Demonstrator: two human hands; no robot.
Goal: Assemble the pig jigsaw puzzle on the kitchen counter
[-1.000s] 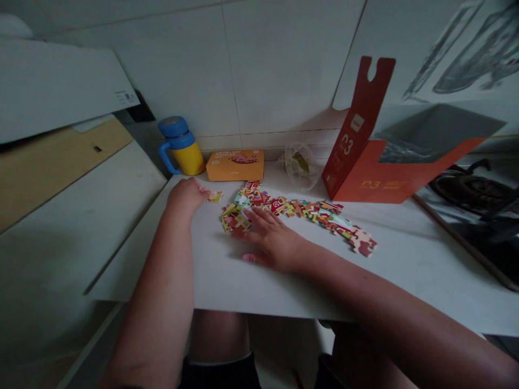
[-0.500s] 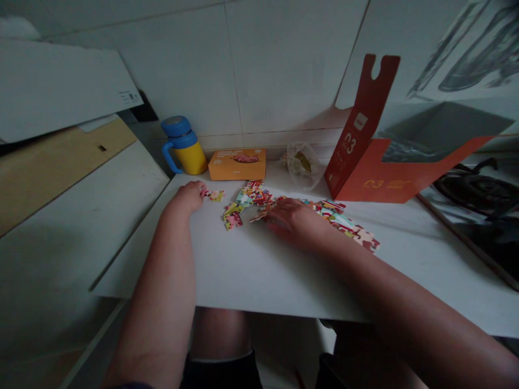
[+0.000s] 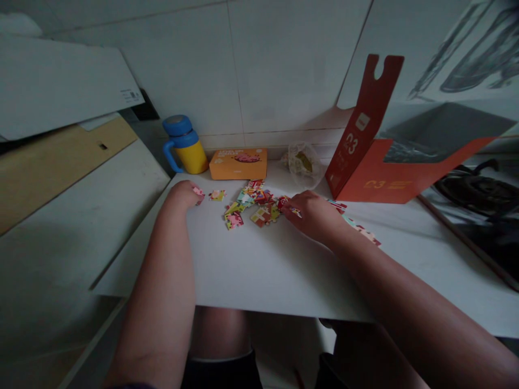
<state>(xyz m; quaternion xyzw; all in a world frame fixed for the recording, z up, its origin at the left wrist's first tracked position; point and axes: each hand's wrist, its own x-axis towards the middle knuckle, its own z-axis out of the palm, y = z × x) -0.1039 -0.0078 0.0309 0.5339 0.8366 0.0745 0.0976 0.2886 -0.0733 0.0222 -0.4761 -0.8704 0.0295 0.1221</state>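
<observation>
My left hand (image 3: 183, 194) rests at the far left of the white tabletop, fingers closed on a pink puzzle piece (image 3: 198, 194). Just right of it lies a separate pink and yellow-green puzzle piece (image 3: 217, 195). My right hand (image 3: 310, 213) reaches over a pile of colourful puzzle pieces (image 3: 255, 197), its fingers curled in a pinch around a small multicoloured puzzle piece (image 3: 297, 212). Its palm and forearm cover part of the pile. Left of its fingertips a brown and green piece (image 3: 263, 215) lies in view.
Along the wall stand a blue and yellow mug (image 3: 186, 146), an orange box (image 3: 239, 163) and a clear plastic bag (image 3: 303, 165). An open red box (image 3: 377, 167) stands at the right, beside a stove (image 3: 478, 200). White and tan boards (image 3: 60, 156) lean in from the left.
My right hand has shifted right across the pile, uncovering the brown and green piece. My left hand has drawn slightly left with the pink piece, apart from its neighbour.
</observation>
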